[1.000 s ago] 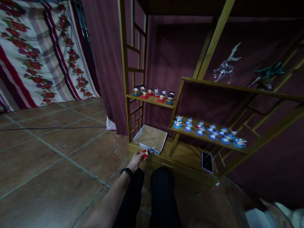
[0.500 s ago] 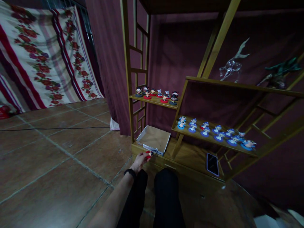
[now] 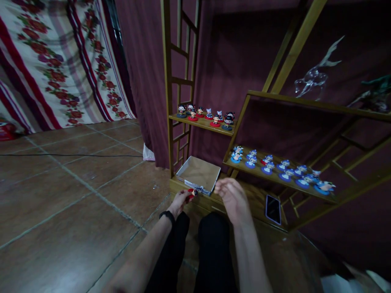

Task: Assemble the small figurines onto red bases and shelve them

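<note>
My left hand [image 3: 181, 201], with a black band on its wrist, pinches a small dark-haired figurine [image 3: 194, 193] by its red base. The figurine is tipped on its side, just in front of a shallow open cardboard box [image 3: 200, 171] on the cabinet's bottom board. To the right of the box, my right hand [image 3: 230, 197] is raised in the air with its fingers loosely bent. It is slightly blurred, and nothing shows in it. A gap separates it from the figurine.
Several figurines on red and dark bases [image 3: 216, 120] stand on the upper left shelf. Lower right, a shelf holds two rows of figurines on mostly blue bases [image 3: 268, 167]. A phone [image 3: 273, 209] lies below them. A clear deer ornament [image 3: 314, 77] stands higher up.
My right hand has come into view from below, to the right of the box. My left hand still holds the figurine, slightly higher in view. The view has shifted a little.
</note>
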The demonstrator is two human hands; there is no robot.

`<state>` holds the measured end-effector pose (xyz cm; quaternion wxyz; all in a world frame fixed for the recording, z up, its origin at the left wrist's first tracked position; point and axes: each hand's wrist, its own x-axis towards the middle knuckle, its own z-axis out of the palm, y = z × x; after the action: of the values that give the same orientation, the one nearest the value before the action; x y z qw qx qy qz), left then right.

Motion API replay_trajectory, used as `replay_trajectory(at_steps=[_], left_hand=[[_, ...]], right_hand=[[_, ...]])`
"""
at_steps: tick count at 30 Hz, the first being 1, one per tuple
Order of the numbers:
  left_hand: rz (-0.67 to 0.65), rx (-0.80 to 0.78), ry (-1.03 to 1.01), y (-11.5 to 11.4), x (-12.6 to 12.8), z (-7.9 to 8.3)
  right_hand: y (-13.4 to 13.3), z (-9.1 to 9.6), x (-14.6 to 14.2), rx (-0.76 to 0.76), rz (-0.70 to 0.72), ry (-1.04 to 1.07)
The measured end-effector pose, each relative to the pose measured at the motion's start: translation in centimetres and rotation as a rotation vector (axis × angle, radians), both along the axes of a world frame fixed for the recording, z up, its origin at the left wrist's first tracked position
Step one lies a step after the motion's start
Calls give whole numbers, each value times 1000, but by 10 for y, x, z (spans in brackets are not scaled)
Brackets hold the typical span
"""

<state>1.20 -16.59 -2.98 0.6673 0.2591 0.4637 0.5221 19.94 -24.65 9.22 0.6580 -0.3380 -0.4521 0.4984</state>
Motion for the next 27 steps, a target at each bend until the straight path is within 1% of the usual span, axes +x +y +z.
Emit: replay_trajectory(at_steps=[1,3,5,7,9,12,15,22,24,27], left_hand=[[11,10,-3,0,0,1],[26,28,-14,-2,2,2],[32,42,-22,-3,3,3],[30,67,-29,-4,5,3],[25,97,-34,-4,7,2],[13,135,-1,-3,10,0],[-12,149,48,-3,12,0],[-125,79,-37,-7,10,11],[-144,60,-55,-8,9,14],[-148,38,-77,-10,8,15]], right_hand=[[8,-13,-4,-58,-44,-24],[25,-45,-16,-218,-131,-88],[40,-78,-30,-354,-153,-144],[51,-104,-43,-377,-167,-186],[57,-119,-52,-364,-126,-228],[62,-126,-60,-416,-24,-273],[67,-129,-61,-482,45,-233],[75,-129,-52,-474,26,-218],[75,-130,-50,-438,36,-256],[74,-131,-46,-293,11,-430]])
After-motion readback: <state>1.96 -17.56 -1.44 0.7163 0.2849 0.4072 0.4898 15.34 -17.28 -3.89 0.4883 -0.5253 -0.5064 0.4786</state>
